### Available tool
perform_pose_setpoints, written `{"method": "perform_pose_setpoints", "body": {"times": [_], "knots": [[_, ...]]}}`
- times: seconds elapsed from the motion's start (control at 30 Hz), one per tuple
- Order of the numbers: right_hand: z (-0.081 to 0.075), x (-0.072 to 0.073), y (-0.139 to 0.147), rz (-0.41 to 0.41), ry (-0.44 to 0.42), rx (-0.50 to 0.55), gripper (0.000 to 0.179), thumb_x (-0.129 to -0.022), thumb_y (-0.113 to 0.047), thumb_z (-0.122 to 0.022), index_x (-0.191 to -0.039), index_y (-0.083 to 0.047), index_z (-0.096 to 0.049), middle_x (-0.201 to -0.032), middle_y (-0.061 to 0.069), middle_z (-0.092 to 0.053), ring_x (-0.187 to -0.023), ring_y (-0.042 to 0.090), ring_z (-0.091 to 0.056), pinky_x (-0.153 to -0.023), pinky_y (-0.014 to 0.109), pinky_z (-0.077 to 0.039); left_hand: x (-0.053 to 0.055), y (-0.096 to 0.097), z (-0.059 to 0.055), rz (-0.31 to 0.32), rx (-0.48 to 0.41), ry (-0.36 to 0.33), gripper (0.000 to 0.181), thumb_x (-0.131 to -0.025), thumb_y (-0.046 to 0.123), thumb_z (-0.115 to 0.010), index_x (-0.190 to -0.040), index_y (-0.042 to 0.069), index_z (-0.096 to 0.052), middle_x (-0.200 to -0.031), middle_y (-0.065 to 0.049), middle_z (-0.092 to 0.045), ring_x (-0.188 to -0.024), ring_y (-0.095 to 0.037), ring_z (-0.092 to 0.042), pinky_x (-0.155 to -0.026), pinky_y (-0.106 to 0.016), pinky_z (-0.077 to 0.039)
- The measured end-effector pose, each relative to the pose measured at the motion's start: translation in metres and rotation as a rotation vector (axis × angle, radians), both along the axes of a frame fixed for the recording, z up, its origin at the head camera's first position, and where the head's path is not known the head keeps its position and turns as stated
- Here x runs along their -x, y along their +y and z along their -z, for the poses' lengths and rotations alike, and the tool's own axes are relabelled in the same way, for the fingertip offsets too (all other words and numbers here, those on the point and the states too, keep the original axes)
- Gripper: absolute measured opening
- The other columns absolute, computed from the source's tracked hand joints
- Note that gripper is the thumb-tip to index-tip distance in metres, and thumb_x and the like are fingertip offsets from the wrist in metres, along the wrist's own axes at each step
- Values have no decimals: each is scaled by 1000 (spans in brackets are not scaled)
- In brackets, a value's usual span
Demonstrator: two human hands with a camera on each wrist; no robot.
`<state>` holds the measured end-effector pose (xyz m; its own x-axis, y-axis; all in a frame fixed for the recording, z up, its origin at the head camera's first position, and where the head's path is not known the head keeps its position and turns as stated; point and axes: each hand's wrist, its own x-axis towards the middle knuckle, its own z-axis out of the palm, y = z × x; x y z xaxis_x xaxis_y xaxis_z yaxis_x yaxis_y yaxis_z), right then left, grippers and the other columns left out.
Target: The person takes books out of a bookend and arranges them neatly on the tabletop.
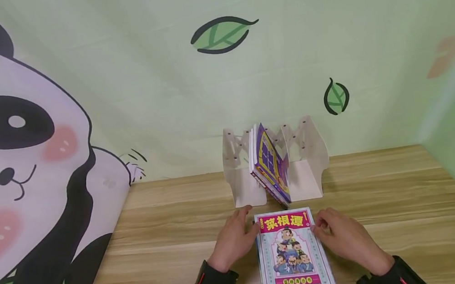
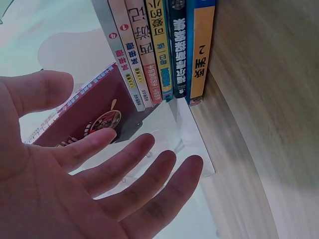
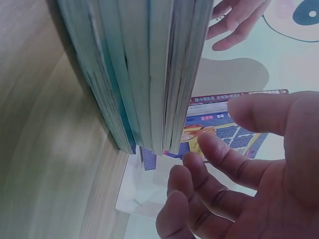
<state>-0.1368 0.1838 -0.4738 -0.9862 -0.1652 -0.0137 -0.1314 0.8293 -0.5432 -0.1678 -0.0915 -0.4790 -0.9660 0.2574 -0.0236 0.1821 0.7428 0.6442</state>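
A stack of several books lies on the wooden table, its top book (image 1: pixel 290 250) carrying a pink title band and cartoon figures. On its left is my left hand (image 1: pixel 234 238), fingers spread and thumb right at the cover's edge. Coloured book spines (image 2: pixel 172 55) face that palm in the left wrist view. My right hand (image 1: pixel 345 239) is at the opposite side, thumb and fingertips close to the cover's edge. The right wrist view shows its loosely bent fingers (image 3: pixel 214 149) beside the pale page edges (image 3: pixel 144 74). Neither hand grips a book.
Behind the stack, a white bookrack (image 1: pixel 310 170) stands near the back of the table (image 1: pixel 169 216). A few books (image 1: pixel 270 163), one purple-covered, lean tilted in it. A green backdrop (image 1: pixel 157 98) with a large panda (image 1: pixel 36 78) rises behind and to the left.
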Motion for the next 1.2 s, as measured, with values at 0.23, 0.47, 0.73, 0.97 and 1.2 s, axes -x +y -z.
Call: {"method": "perform_pose_setpoints", "body": {"times": [0.23, 0.47, 0.73, 0.97, 1.2], "knots": [[-1, 1, -1, -6, 34, 5, 9, -92, -24, -66, -96, -16, -64, -95, 0, -59, -80, 14, -54, -65, 27, -44, 0, 1, -1, 12, -10, -1, 58, -99, 36, -54, -149, 10, -39, -151, -18, -43, -137, -39, -44, -107, -57, -41], [-4, -1, -5, -29, 76, 27, 16, -92, -25, -66, -105, -15, -64, -108, 5, -61, -96, 22, -62, -74, 37, -52, 4, 3, -3, -10, -44, -11, 60, -99, 37, -54, -151, 13, -36, -153, -15, -43, -139, -35, -43, -109, -55, -42], [-4, -5, -4, -77, 93, 37, 60, -93, -29, -66, -147, -16, -44, -151, 17, -41, -133, 45, -44, -97, 67, -44, 2, 1, -2, -14, -100, -10, 64, -99, 34, -56, -154, 17, -29, -150, -16, -47, -128, -33, -55, -103, -54, -47], [-3, -5, -4, -115, 127, 48, 65, -93, -29, -67, -150, -21, -38, -158, 17, -31, -139, 46, -37, -99, 70, -40, 9, -11, -23, -72, -185, 19, 66, -100, 41, -53, -156, 21, -24, -154, -8, -43, -140, -31, -43, -109, -54, -42], [-1, -7, -3, -130, 151, 59, 64, -92, -25, -68, -149, -18, -40, -156, 18, -35, -137, 47, -39, -99, 71, -40, 25, 5, -38, -71, -281, 46, 67, -100, 38, -53, -156, 21, -21, -150, -12, -48, -138, -30, -47, -105, -49, -47]]}}
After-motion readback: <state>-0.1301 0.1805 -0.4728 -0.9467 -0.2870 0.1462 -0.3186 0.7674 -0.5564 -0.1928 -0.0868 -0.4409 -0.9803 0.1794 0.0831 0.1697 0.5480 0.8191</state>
